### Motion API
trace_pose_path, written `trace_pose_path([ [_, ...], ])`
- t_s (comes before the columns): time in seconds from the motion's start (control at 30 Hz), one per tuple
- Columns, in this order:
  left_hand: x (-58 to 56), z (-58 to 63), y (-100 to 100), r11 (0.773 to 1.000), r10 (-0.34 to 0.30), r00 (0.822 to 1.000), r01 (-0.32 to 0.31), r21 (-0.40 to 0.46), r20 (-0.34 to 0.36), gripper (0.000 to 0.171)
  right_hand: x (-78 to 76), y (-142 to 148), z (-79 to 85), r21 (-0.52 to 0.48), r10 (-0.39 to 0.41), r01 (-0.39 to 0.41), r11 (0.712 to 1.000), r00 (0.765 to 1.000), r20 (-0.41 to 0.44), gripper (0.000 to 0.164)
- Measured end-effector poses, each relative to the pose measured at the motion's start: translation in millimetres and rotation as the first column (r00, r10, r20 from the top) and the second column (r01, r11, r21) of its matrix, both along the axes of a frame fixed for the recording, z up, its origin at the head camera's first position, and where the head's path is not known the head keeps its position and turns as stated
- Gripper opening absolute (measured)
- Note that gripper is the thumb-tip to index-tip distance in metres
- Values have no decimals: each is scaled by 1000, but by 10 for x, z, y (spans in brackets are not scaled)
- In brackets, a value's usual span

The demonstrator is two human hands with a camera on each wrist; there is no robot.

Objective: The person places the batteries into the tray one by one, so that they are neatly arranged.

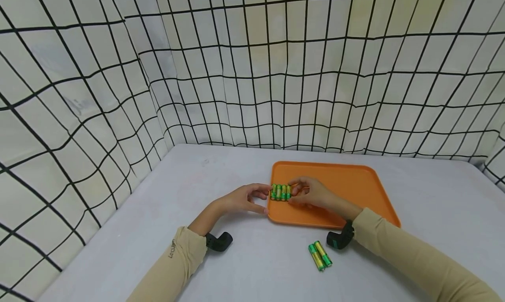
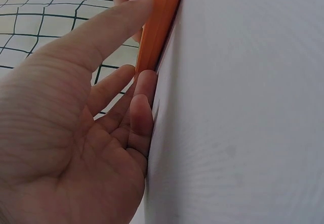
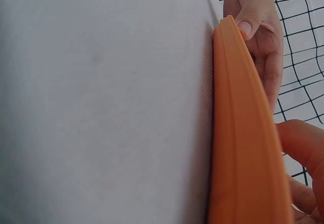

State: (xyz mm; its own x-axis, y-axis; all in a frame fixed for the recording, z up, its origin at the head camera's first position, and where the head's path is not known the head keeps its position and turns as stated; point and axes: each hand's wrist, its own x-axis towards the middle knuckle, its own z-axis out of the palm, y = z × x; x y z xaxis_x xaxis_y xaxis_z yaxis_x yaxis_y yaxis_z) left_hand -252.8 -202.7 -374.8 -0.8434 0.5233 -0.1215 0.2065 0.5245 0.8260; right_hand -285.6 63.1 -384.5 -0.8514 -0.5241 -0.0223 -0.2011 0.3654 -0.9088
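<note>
In the head view, several green-and-gold batteries (image 1: pixel 281 192) lie side by side in a row at the left end of an orange tray (image 1: pixel 343 183). My right hand (image 1: pixel 311 193) is over the tray, thumb and index finger at the two ends of the rightmost battery, pinching it. My left hand (image 1: pixel 248 198) is at the tray's left rim, its fingers loosely extended beside the row and its thumb by the rim. In the left wrist view, the left thumb (image 2: pixel 116 27) reaches to the tray's edge. The tray wall hides the batteries in both wrist views.
Two more batteries (image 1: pixel 320 255) lie together on the white tabletop (image 1: pixel 244 258), in front of the tray. A black grid net (image 1: pixel 256 87) over white sheeting stands behind and to the left of the table.
</note>
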Motion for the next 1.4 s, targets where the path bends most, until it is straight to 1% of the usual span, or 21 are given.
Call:
trace_pose_path([
  [0.17, -5, 2, -6, 1000, 0, 1000, 0, 1, -8, 69, 0, 21, 19, -5, 37, -37, 999, 999, -11, 54],
  [0.33, -11, 10, -7, 1000, -7, 1000, 7, -2, -10, 68, 4, 38, 40, -16, 61, -61, 998, 998, 1, 54],
  [0.63, 2, 29, 25, 1000, -15, 1000, 15, 5, -16, 68, 21, 51, 61, -7, 40, -40, 999, 999, 34, 54],
  [0.8, 3, 48, 17, 1000, -4, 1000, 4, 0, -10, 68, 36, 38, 75, 9, 8, -8, 1000, 998, 60, 53],
  [0.93, -14, 44, -9, 1000, -3, 1000, 3, 5, -18, 69, 66, 31, 104, 5, -10, 10, 1000, 997, 72, 50],
  [1.13, -10, 57, -27, 1000, -19, 999, 19, 11, -29, 69, 119, 51, 133, -5, -6, 7, 1000, 998, 68, 44],
  [1.2, -7, 56, -29, 1000, -16, 999, 16, 12, -30, 68, 134, 65, 129, -6, -1, 2, 1000, 998, 59, 44],
  [1.4, 6, 8, -15, 1000, -14, 999, 15, 10, -30, 68, 225, 148, 107, -32, 2, 0, 1000, 999, 54, 42],
])
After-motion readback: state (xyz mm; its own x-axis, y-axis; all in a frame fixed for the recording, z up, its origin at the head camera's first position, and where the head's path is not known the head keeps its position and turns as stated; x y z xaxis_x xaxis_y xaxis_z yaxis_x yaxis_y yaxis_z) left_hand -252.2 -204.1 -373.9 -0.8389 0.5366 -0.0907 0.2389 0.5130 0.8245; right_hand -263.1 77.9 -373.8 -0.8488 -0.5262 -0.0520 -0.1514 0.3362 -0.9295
